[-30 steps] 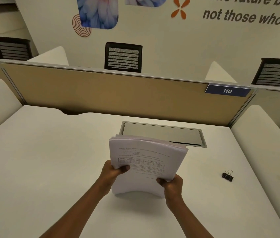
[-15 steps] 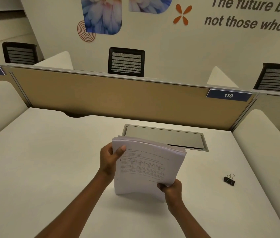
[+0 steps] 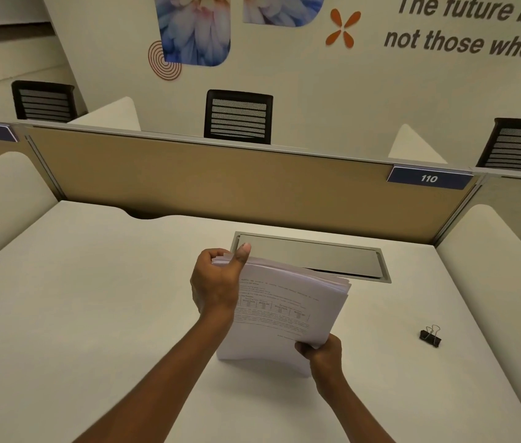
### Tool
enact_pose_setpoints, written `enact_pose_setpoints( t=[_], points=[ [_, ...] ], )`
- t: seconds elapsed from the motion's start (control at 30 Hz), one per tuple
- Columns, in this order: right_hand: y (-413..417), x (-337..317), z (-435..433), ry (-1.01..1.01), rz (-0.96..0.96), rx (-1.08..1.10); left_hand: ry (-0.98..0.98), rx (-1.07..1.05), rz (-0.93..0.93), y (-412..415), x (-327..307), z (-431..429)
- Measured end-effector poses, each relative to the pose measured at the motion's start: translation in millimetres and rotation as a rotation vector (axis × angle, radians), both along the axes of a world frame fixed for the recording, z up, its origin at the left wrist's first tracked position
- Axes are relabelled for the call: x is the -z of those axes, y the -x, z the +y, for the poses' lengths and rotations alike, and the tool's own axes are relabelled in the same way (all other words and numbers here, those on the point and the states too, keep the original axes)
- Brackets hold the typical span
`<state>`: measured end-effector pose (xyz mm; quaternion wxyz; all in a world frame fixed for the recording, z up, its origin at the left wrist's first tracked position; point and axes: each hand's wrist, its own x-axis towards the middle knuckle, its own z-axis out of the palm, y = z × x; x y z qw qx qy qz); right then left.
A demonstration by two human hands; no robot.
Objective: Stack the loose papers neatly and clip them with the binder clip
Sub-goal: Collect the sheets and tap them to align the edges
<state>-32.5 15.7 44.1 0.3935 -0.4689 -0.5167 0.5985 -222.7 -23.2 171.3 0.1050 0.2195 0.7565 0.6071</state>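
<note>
Desk (image 3: 93, 314) | papers (image 3: 284, 302) on end, long axis near upright — left hand (image 3: 214, 282), right hand (image 3: 323, 353) pinch corners

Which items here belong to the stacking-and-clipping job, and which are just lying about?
Job: paper stack, gripped by left hand and right hand; binder clip, lying on the desk.
Just there: cable hatch, partition panel, 110 number plate, office chairs.

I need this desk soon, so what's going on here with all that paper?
A person is squaring up a stack of papers, held upright on the white desk. The left hand grips its top left corner and the right hand pinches the lower right corner. The sheet edges at the top look slightly uneven. The binder clip lies untouched on the desk to the right, so nothing is clipped yet.
</note>
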Motion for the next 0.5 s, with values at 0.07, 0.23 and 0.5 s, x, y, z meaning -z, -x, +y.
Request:
enact_pose_setpoints(
  t=[0.07,0.23,0.5],
  points=[
    [-0.1,0.7,1.1,-0.003,-0.004,-0.007,0.019,0.002,0.0,-0.8,-0.3,-0.4],
    [-1.6,0.8,1.2,-0.01,0.018,-0.008,0.05,0.001,-0.005,-2.4,-2.0,-0.5],
    [0.2,1.5,4.4,-0.003,0.023,-0.019,0.0,0.012,-0.016,0.0,4.2,-1.2]
  ],
)
